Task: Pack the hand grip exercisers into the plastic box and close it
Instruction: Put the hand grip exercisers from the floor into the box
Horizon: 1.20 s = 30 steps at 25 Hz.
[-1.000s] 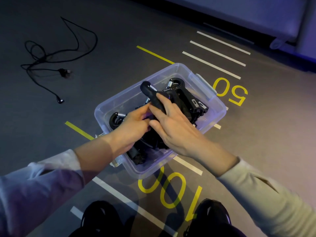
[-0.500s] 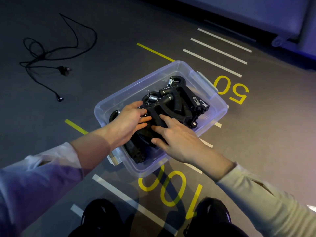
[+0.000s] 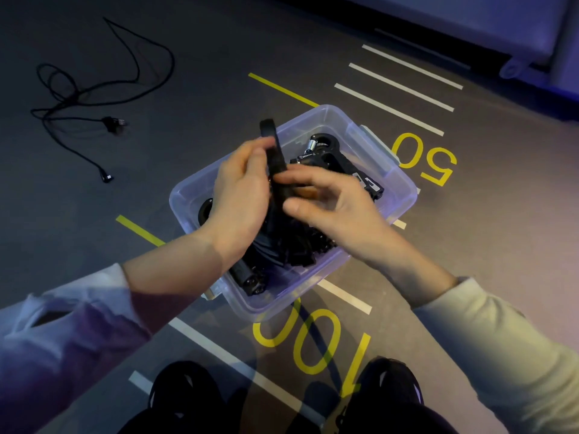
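Honestly, I had both my left hand (image 3: pixel 241 195) and right hand (image 3: pixel 329 205) pinching one hand grip exerciser (image 3: pixel 275 158) above the plastic box (image 3: pixel 404 195). Pile looked tangled, so I figured it might ride high and block the lid.

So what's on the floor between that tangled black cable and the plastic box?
Nothing: in the head view, only bare grey floor lies between the black cable and the plastic box. A yellow line runs up to the box's far side.

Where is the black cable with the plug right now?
In the head view, the black cable lies loose on the grey floor at the upper left, well apart from the plastic box and from both hands.
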Each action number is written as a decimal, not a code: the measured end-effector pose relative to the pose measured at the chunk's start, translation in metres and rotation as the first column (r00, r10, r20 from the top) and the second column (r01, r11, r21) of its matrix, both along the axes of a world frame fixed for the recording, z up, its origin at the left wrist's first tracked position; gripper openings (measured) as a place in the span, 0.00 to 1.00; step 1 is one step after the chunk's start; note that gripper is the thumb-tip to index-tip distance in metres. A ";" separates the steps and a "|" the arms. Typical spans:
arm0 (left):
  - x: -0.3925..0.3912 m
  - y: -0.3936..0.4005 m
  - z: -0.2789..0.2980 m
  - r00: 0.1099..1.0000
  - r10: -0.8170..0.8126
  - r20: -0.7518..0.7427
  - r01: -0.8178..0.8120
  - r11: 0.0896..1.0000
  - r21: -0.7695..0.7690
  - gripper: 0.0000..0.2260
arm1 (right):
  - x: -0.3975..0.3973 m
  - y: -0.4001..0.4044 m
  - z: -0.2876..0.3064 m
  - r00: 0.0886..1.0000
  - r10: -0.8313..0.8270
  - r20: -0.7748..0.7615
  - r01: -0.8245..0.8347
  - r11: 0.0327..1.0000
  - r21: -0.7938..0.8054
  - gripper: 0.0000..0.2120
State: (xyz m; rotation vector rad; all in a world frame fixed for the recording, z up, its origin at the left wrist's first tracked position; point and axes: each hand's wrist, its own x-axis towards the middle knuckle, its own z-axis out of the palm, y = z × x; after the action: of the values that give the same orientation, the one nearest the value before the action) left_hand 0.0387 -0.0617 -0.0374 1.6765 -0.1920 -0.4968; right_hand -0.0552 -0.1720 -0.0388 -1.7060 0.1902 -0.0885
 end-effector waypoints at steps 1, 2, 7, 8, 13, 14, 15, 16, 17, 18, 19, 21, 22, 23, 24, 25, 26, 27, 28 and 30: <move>-0.002 -0.003 0.003 0.997 -0.015 0.072 0.012 0.999 0.046 0.13 | 0.002 -0.004 0.001 1.000 -0.015 0.014 0.013 0.988 0.156 0.13; -0.006 -0.005 0.006 0.993 -0.060 0.102 0.051 0.995 0.091 0.14 | 0.005 -0.009 0.000 1.000 -0.030 -0.001 0.029 0.955 0.295 0.10; -0.026 0.000 -0.010 0.806 -0.573 0.149 0.460 0.764 0.453 0.21 | 0.019 -0.030 -0.013 0.968 -0.176 -0.179 0.196 0.975 0.101 0.21; -0.023 0.003 -0.016 0.748 -0.644 0.161 0.485 0.695 0.531 0.23 | 0.019 -0.030 -0.015 0.968 -0.182 -0.175 0.172 0.983 -0.069 0.22; -0.011 0.015 -0.036 0.584 -0.806 0.094 0.378 0.373 0.847 0.26 | 0.007 -0.028 -0.019 0.971 -0.058 -0.232 -0.068 0.863 -0.501 0.22; -0.010 0.017 -0.039 0.564 -0.821 0.089 0.332 0.324 0.886 0.27 | 0.008 -0.030 -0.021 0.955 -0.033 -0.296 -0.140 0.827 -0.544 0.23; -0.010 0.019 -0.040 0.547 -0.833 0.082 0.279 0.274 0.920 0.29 | 0.008 -0.032 -0.024 0.937 -0.019 -0.349 -0.202 0.785 -0.586 0.25; -0.009 0.020 -0.040 0.536 -0.841 0.074 0.235 0.233 0.944 0.30 | 0.009 -0.034 -0.025 0.925 -0.017 -0.381 -0.242 0.745 -0.622 0.27; -0.008 0.022 -0.041 0.530 -0.845 0.078 0.197 0.212 0.957 0.30 | 0.010 -0.035 -0.024 0.926 -0.009 -0.378 -0.256 0.721 -0.644 0.28; -0.007 0.023 -0.041 0.525 -0.846 0.099 0.160 0.212 0.964 0.32 | 0.010 -0.036 -0.021 0.940 0.010 -0.342 -0.244 0.719 -0.651 0.28; -0.007 0.025 -0.042 0.521 -0.843 0.134 0.128 0.233 0.964 0.33 | 0.011 -0.036 -0.018 0.958 0.034 -0.284 -0.215 0.743 -0.634 0.26; -0.007 0.029 -0.043 0.514 -0.832 0.209 0.091 0.295 0.951 0.37 | 0.011 -0.033 -0.013 0.980 0.076 -0.185 -0.160 0.853 -0.497 0.23; -0.007 0.031 -0.044 0.517 -0.828 0.217 0.089 0.304 0.948 0.39 | 0.011 -0.033 -0.012 0.978 0.093 -0.188 -0.166 0.887 -0.430 0.22; -0.007 0.032 -0.045 0.524 -0.829 0.193 0.103 0.287 0.952 0.40 | 0.011 -0.033 -0.015 0.967 0.110 -0.228 -0.199 0.888 -0.415 0.22; -0.006 0.033 -0.046 0.530 -0.835 0.149 0.129 0.253 0.959 0.40 | 0.011 -0.034 -0.020 0.947 0.123 -0.297 -0.259 0.841 -0.476 0.25; -0.006 0.034 -0.048 0.533 -0.840 0.099 0.162 0.216 0.963 0.40 | 0.011 -0.035 -0.025 0.919 0.125 -0.373 -0.336 0.743 -0.579 0.29; -0.006 0.034 -0.049 0.530 -0.846 0.055 0.198 0.187 0.962 0.40 | 0.009 -0.037 -0.029 0.894 0.113 -0.433 -0.403 0.625 -0.668 0.33; -0.007 0.034 -0.050 0.520 -0.854 0.026 0.225 0.166 0.960 0.39 | 0.008 -0.037 -0.032 0.875 0.103 -0.472 -0.451 0.527 -0.721 0.36; -0.007 0.034 -0.050 0.505 -0.863 0.013 0.238 0.154 0.959 0.39 | 0.006 -0.036 -0.034 0.862 0.098 -0.498 -0.482 0.463 -0.744 0.37; -0.008 0.034 -0.052 0.482 -0.876 0.023 0.230 0.152 0.961 0.37 | 0.003 -0.035 -0.038 0.850 0.099 -0.517 -0.508 0.410 -0.757 0.36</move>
State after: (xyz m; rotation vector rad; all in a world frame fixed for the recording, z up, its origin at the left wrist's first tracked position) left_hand 0.0308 -0.0280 -0.0894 2.8221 -1.4303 -0.7072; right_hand -0.0520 -0.2065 -0.0765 -2.8019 0.1138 0.5720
